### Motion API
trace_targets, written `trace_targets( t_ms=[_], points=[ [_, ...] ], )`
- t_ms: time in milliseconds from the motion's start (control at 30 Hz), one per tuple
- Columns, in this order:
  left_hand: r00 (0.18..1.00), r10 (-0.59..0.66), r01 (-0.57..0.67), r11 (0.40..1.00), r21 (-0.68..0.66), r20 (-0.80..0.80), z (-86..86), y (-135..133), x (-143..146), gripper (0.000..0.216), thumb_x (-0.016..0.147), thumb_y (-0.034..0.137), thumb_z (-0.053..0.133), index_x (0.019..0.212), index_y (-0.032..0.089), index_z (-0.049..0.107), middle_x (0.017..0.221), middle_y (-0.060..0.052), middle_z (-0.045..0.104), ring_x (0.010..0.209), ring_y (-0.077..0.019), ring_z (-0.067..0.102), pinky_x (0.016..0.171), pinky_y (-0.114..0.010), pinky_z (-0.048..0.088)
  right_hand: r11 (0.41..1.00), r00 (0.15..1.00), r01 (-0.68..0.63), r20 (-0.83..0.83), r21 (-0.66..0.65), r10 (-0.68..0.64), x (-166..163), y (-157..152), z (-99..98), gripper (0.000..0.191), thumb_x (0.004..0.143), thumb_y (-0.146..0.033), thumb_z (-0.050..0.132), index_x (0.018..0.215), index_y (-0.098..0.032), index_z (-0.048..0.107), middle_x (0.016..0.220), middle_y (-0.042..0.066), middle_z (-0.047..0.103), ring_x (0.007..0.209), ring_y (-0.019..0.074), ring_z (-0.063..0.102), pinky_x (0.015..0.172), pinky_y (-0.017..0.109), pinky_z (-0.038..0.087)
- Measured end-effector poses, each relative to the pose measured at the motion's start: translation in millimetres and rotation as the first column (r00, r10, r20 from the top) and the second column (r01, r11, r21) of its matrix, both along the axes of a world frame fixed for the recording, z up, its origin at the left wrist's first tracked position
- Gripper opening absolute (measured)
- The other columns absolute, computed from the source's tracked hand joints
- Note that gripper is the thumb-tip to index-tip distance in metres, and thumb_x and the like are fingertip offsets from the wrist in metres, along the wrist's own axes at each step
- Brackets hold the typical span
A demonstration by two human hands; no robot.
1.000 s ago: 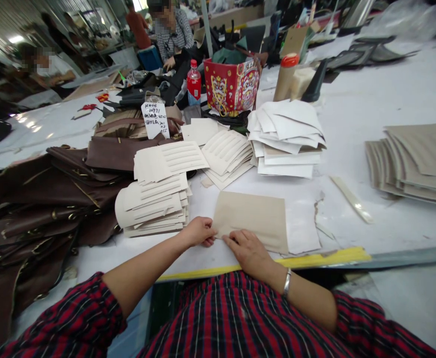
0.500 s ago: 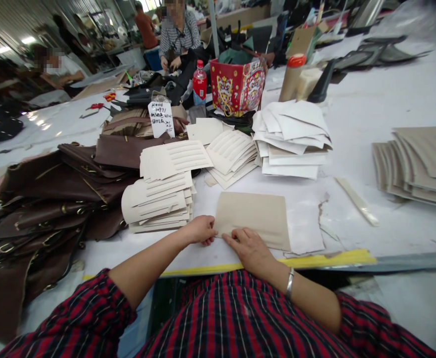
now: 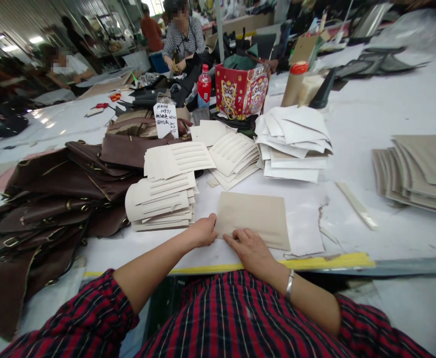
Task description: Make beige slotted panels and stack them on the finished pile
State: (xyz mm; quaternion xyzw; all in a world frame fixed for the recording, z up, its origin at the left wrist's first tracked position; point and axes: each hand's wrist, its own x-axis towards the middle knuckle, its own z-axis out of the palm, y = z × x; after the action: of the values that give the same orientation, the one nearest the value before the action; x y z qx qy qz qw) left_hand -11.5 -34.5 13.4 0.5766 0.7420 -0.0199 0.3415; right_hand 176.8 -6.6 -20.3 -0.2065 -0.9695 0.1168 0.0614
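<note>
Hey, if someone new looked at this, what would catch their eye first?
Probably the red patterned box at the back of the white table, with a red-capped bottle just left of it. Next, the heap of dark brown leather with metal fittings on the left. Front and centre, the left hand is at a beige sheet's near left corner, the right hand at its near edge.

White tbl [image 3: 359, 114] filled fg; ribbed panelling [image 3: 7, 17] ran upper L w/ lights [image 3: 36, 40] lit nr; window [image 3: 155, 7] was bright up top.
</note>
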Motion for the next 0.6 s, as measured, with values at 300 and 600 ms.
trace_targets(
  t_ms=[300, 600],
  points=[
    [0.965, 0.123, -0.07, 0.971, 0.228, -0.23, -21.7, -34, -7, 0.043, 0.078, 0.044, 0.051, 0.11, 0.017, 0.039, 0.09, -0.008, 0.059, 0.084, -0.0222, 0.057, 0.069, -0.032, 0.042, 0.999, 1.0, 0.0, -0.001, 0.038, 0.0, -2, -4, 4.3, 0.038, 0.083, -0.013, 0.045, 0.12, -0.022, 0.046, 0.096, 0.008, 0.052, 0.087, 0.0193, 0.043, 0.075, 0.032, 0.035],
    [0.853, -0.368, 0.522, 0.599, 0.607, -0.37, -50.1, -67, 2, 0.033, 0.086, 0.013, 0.035, 0.117, 0.014, 0.047, 0.103, -0.009, 0.057, 0.095, -0.0192, 0.049, 0.083, -0.034, 0.042, 0.998, 0.999, -0.007, -0.036, 0.07, 0.009, 22, -1, -4.1, 0.038, 0.081, -0.012, 0.045, 0.118, -0.018, 0.049, 0.101, 0.01, 0.054, 0.09, 0.0208, 0.044, 0.077, 0.034, 0.036]
  ],
)
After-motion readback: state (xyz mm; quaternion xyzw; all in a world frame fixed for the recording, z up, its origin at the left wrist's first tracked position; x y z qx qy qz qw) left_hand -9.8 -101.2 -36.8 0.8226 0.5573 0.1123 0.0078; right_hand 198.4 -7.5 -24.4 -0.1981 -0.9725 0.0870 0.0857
